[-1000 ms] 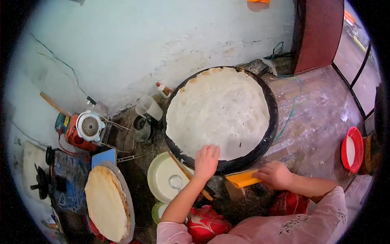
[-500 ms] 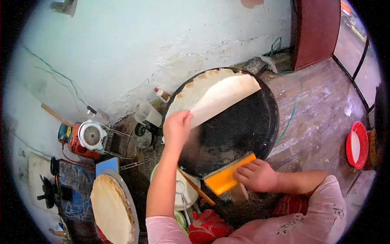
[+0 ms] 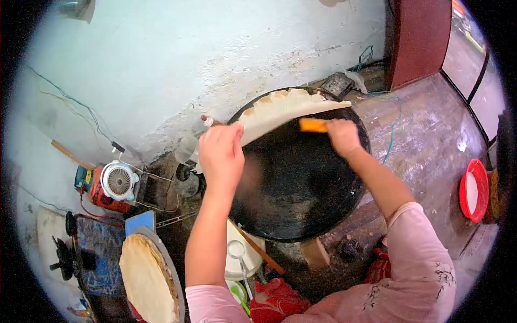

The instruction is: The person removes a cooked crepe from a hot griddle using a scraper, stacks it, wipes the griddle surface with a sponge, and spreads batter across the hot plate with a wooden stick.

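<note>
A large round black griddle shows bare over its near and middle part. Along its far edge lies a thin pale flatbread, lifted and folded back. My left hand is closed on the flatbread's left end, above the griddle's left rim. In my right hand is an orange scraper, held over the griddle just below the flatbread's folded edge. The flatbread's right tip sticks out past the rim.
At the lower left is a stack of flatbreads. A white tub with a ladle and wooden stick stands near the griddle. A small fan is at left, a red basin at right.
The flatbread, which covered the griddle, has been peeled back toward the far edge. My left hand took hold of it and moved up and left; my right hand moved forward with the scraper.
</note>
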Tool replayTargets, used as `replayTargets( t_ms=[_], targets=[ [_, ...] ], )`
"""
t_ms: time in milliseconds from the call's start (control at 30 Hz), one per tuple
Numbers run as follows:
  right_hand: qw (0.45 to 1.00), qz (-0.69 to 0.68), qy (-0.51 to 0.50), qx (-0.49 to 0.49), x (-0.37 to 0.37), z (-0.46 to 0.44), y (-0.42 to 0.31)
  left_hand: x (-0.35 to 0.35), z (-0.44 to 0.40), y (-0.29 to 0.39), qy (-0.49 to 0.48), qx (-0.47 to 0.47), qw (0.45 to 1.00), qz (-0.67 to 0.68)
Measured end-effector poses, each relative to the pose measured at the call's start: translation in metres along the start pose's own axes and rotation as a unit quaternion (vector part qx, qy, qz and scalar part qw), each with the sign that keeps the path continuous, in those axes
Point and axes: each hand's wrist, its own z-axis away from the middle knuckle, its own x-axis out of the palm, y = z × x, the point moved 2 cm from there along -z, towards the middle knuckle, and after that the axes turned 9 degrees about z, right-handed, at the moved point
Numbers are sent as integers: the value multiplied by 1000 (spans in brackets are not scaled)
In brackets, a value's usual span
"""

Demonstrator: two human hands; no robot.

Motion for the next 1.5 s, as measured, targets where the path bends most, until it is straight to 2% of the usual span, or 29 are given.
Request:
replayTargets(
  t_ms=[67,133,200,333,400,467,500,533,567,600,667,700,733,767,800,833,867,900,933,1000,1067,1133,1200,1233,1267,1300,1367,1433,1500],
  targets=[
    [998,14,-1,61,-15,13,38,-15,23,19,8,79,995,-56],
    [993,18,21,115,-27,38,71,-20,64,34,8,123,992,-38],
    [982,5,-26,187,-52,63,93,-18,112,50,-46,126,990,-38],
    [927,-91,-5,364,-50,137,138,-3,202,52,-218,87,972,1],
    [816,-385,2,431,-28,178,163,-7,221,60,-326,-19,944,51],
    [568,-648,-11,507,-63,186,144,-13,244,55,-297,-143,944,-22],
    [569,-650,-12,503,-75,188,134,-1,264,39,-293,-145,945,-24],
    [472,-731,-35,491,-83,190,121,16,291,7,-121,-310,942,47],
    [368,-800,-60,470,-89,192,112,20,310,-8,60,-457,880,115],
    [371,-802,-65,464,-90,196,108,16,294,-13,66,-613,772,154],
    [512,-706,-198,448,-86,202,100,11,273,-16,155,-648,691,280],
    [533,-703,-152,445,-105,185,74,10,276,-26,161,-646,691,281],
    [535,-705,-151,440,-111,181,67,18,287,-48,123,-698,628,323],
    [660,-628,-209,355,-115,175,61,27,295,-65,83,-741,558,364],
    [765,-530,-257,259,-121,168,54,32,299,-77,89,-738,559,367],
    [769,-530,-253,253,-138,156,42,33,296,-90,112,-666,664,321],
    [828,-462,-245,203,-165,138,23,28,289,-96,133,-583,756,267],
    [877,-389,-235,152,-184,123,6,8,273,-102,91,-520,826,197],
    [879,-390,-233,148,-193,112,-6,-20,247,-108,49,-449,883,124],
    [911,-357,-202,40,-209,87,-32,-91,179,-79,15,-402,909,112],
    [931,-343,-126,-22,-226,57,-59,-149,141,-63,4,-288,956,57],
    [947,-302,-107,-36,-235,21,-85,-205,118,-44,4,-190,980,55],
    [954,-297,-20,-27,-251,-15,-111,-254,109,-13,11,-188,979,81],
    [955,-293,-51,4,-265,-33,-123,-274,110,-5,11,-152,984,92],
    [953,-289,-82,34,-278,-49,-133,-293,114,7,15,-172,981,85],
    [950,-310,12,45,-272,-62,-144,-306,124,3,21,-163,983,80],
    [934,-355,4,32,-270,-83,-162,-326,145,-4,34,-160,984,72],
    [916,-400,-8,17,-262,-103,-178,-335,170,-22,88,-214,965,121],
    [929,-354,-82,-70,-247,-118,-200,-338,204,-67,88,-229,966,78]
  ],
)
